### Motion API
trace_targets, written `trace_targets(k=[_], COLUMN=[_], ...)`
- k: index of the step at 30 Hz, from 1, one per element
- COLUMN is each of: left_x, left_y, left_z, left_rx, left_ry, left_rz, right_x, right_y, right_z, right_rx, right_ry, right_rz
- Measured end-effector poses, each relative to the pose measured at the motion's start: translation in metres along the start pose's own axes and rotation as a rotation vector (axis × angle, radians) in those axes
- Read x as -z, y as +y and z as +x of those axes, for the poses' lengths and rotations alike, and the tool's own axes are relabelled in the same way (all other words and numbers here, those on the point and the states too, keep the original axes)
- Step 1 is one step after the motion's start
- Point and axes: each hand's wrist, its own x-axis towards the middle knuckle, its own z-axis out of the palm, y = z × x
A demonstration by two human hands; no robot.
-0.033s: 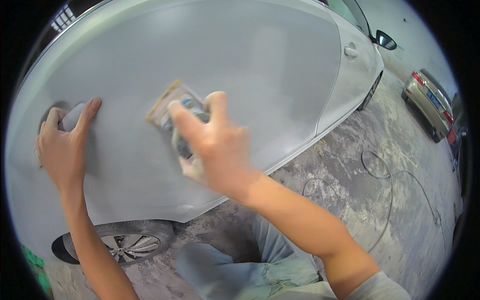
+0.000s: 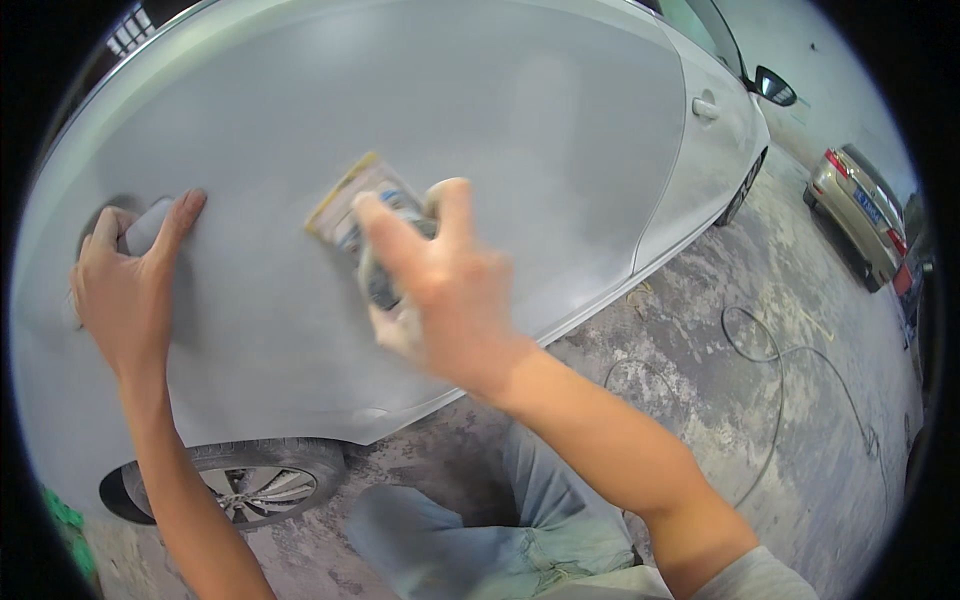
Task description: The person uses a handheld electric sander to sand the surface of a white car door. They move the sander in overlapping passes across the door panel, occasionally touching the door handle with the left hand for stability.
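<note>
A car door panel (image 2: 560, 130) in matte grey fills most of the view. Against it my right hand (image 2: 435, 275) grips a sanding block (image 2: 370, 215) with a yellowish edge of sandpaper showing; hand and block are partly blurred. At the left, my left hand (image 2: 125, 280) is curled over the door handle (image 2: 148, 228), its thumb pressed on the panel beside it. The fingertips behind the handle are hidden.
Below the door is a wheel (image 2: 250, 490). A hose or cable (image 2: 782, 390) loops over the stained floor (image 2: 690, 330). At the right are the front door handle (image 2: 706, 108), the side mirror (image 2: 773, 87) and a second car (image 2: 850, 215). My bent legs (image 2: 450, 540) are low down.
My right hand and the sanding block have shifted slightly right and up across the panel. The left hand stays at the handle.
</note>
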Motion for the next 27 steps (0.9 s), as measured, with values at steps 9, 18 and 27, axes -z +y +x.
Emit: trace_targets(k=[9,18,27], left_x=[-0.001,0.002,0.006], left_y=[0.004,0.003,-0.007], left_z=[0.0,0.003,0.007], left_rx=[0.06,0.053,0.05], left_ry=[-0.036,-0.08,-0.171], left_rz=[-0.034,0.028,-0.022], right_x=[0.019,0.008,-0.055], right_y=[0.071,0.065,-0.078], right_z=[0.001,0.001,-0.011], right_rx=[-0.054,-0.11,0.278], right_ry=[0.216,0.297,0.098], right_rz=[-0.066,0.004,0.047])
